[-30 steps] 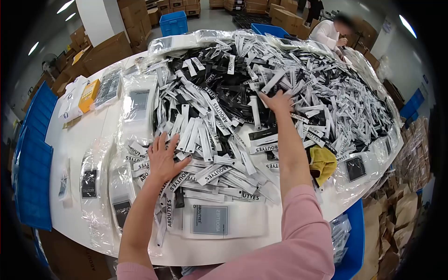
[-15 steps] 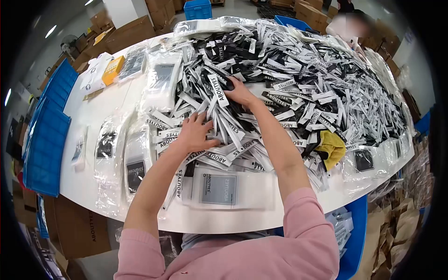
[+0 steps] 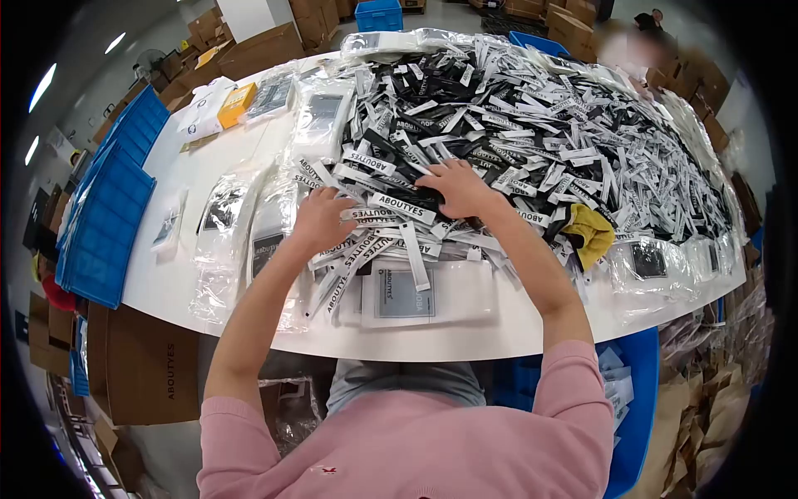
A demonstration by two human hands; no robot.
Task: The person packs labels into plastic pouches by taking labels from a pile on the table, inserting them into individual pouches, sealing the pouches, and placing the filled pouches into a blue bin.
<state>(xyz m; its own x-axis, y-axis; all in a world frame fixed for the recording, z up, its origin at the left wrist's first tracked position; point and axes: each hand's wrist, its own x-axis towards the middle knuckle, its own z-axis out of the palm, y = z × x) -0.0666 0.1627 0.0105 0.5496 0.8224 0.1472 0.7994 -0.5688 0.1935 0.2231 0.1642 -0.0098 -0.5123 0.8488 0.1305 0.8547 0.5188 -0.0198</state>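
Slim white packets (image 3: 402, 207) printed ABOUTYES lie heaped with black ones in front of me. My left hand (image 3: 322, 219) rests at the near left side of the heap, fingers bent and apart against the packets. On the other side of a loose bunch, my right hand (image 3: 459, 191) presses on the packets with its fingers spread. Neither hand visibly grips a packet. Just below the bunch lies a clear plastic bag (image 3: 462, 293) with a grey printed panel, and one packet overlaps it.
Clear bags (image 3: 223, 208) line the left of the white table (image 3: 166, 279), near blue crates (image 3: 112, 224) and a yellow box (image 3: 237, 106). A yellow cloth (image 3: 588, 236) lies at the right. Below stands a blue bin (image 3: 644, 391). A person (image 3: 628, 54) is across the table.
My right hand has come down toward me, and the packets between my hands now lie flatter and more crosswise. My view has shifted, with the table higher in frame.
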